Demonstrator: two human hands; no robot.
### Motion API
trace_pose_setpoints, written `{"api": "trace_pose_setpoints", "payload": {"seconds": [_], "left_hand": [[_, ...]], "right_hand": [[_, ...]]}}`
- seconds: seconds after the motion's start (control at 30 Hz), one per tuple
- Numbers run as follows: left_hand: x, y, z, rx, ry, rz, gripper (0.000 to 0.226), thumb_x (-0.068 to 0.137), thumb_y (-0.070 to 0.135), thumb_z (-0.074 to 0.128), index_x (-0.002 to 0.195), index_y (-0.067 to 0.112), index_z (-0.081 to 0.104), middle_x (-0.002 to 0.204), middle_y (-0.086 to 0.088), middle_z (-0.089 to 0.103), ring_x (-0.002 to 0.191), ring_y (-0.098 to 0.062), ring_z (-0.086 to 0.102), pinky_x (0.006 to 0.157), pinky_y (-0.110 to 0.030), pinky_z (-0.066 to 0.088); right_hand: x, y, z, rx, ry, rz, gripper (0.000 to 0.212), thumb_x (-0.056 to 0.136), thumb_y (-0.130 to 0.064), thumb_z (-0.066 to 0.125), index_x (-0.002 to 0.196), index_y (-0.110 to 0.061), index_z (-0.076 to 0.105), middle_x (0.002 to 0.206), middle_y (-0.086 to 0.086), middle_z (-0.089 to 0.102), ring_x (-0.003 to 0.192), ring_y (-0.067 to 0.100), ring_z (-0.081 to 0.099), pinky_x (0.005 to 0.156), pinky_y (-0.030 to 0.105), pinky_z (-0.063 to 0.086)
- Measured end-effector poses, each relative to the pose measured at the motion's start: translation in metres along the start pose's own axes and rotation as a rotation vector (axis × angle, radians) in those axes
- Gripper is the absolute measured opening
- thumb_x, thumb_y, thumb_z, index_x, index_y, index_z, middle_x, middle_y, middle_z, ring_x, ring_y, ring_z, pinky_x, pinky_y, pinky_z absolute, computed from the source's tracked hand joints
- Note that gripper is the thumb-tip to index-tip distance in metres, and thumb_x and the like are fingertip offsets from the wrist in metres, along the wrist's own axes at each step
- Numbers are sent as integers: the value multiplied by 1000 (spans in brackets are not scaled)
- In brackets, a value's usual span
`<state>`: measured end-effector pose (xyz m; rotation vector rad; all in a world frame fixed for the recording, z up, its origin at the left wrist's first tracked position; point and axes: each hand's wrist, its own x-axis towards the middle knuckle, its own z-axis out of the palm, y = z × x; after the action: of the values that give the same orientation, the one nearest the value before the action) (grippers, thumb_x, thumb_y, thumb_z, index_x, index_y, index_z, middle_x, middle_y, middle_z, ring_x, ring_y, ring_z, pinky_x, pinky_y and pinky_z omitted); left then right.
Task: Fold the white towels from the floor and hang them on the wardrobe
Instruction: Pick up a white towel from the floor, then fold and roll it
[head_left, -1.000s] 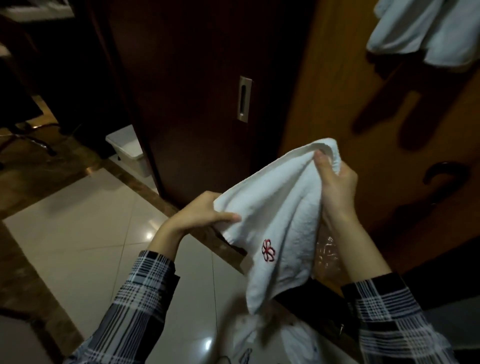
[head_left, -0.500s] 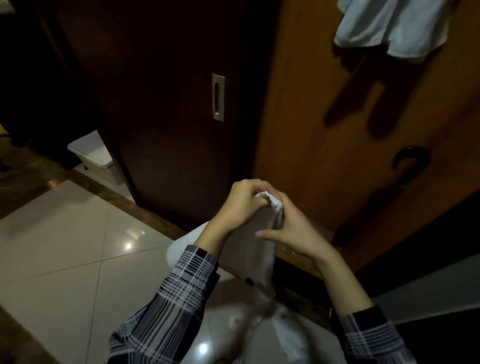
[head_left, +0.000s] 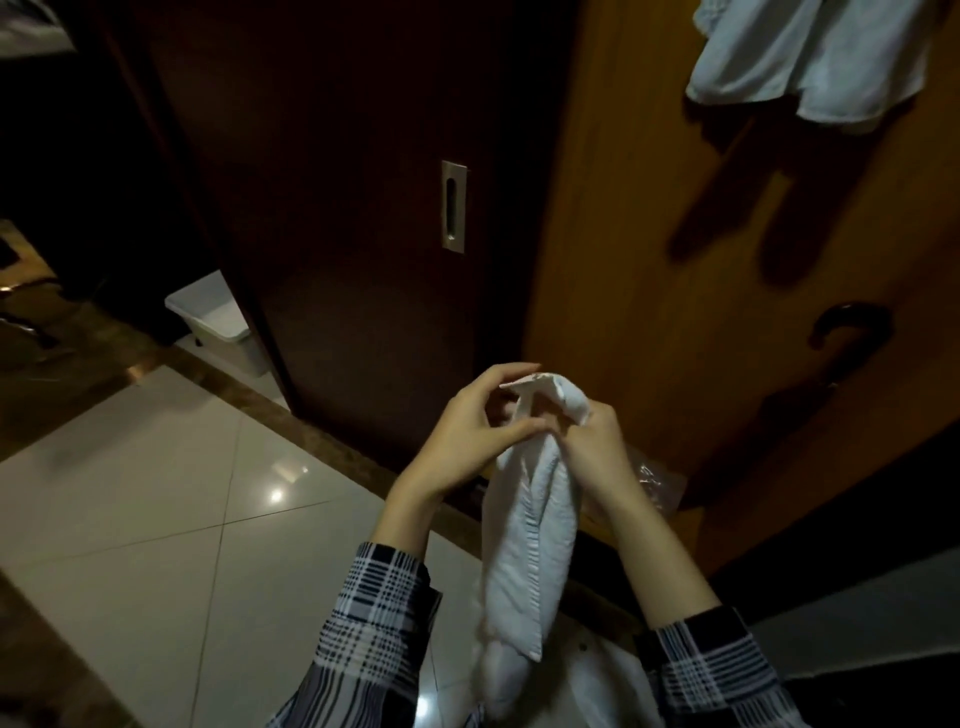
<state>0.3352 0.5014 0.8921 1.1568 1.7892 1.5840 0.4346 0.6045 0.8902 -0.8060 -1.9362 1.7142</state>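
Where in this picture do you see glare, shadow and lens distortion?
Head view: glare spots on the glossy floor tiles; dark shadows fall on the orange door beneath the hanging towels; the wide lens tilts the door edges; the dim left corner loses detail.

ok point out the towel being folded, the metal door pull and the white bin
folded towel (head_left: 530, 525), head view, on its hanging middle
metal door pull (head_left: 453, 206), head view, on its slot
white bin (head_left: 218, 325), head view, on its front wall
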Motion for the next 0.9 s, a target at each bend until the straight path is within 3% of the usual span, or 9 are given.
{"api": "trace_pose_setpoints", "payload": {"seconds": [0.1, 0.2, 0.37, 0.53, 0.6, 0.77, 0.9], "left_hand": [[-7, -8, 1, -84, 9, -7, 46, 84, -10, 56, 124, 12, 57, 113, 2, 65, 106, -6, 62, 85, -21, 50], [-12, -24, 2, -49, 28, -41, 52, 77, -16, 51, 118, 16, 62, 106, 4, 68, 101, -9, 65, 83, -27, 54], [-20, -55, 2, 68, 74, -167, 29, 89, 5, 58, 91, 32, 69, 87, 12, 71, 85, -6, 67, 76, -30, 56], [-26, -75, -5, 138, 184, -303, 20, 92, 10, 57, 92, 27, 66, 88, 10, 67, 82, -7, 63, 68, -18, 51], [-28, -84, -9, 135, 298, -396, 10, 92, 17, 58, 90, 18, 68, 81, 5, 66, 75, -11, 61, 64, -23, 48], [-37, -97, -18, 106, 551, -525, 28, 86, 35, 68, 69, 13, 68, 61, 0, 60, 61, -17, 56, 52, -24, 43], [-41, -85, -19, 13, 548, -530, 23, 87, 29, 68, 71, 12, 67, 69, -2, 67, 74, -20, 61, 62, -26, 45]], "right_hand": [[-8, -8, 3, 111, 76, 10, 11, 92, -17, 60, 89, -15, 70, 87, 13, 72, 86, 28, 70, 78, 39, 56], [-14, -17, 4, 196, 147, 10, 12, 90, -22, 62, 82, -15, 68, 81, 10, 72, 80, 26, 70, 71, 37, 57], [-20, -37, -6, 330, 198, -13, 21, 89, -28, 62, 83, -9, 67, 72, 5, 69, 68, 17, 68, 58, 25, 53], [-18, -47, -18, 459, 352, -20, 18, 87, -34, 64, 88, -16, 67, 92, 9, 71, 92, 26, 67, 86, 39, 53], [-17, -48, -19, 512, 407, -28, 17, 87, -34, 65, 88, -17, 67, 90, 6, 71, 90, 24, 69, 83, 40, 55], [-14, -43, -20, 654, 630, 49, 40, 83, -40, 70, 108, -9, 64, 98, 6, 72, 89, 19, 71, 78, 36, 58], [-15, -29, -17, 615, 761, 18, 20, 87, -36, 67, 92, -17, 68, 94, 4, 73, 88, 17, 71, 81, 37, 58]]}}
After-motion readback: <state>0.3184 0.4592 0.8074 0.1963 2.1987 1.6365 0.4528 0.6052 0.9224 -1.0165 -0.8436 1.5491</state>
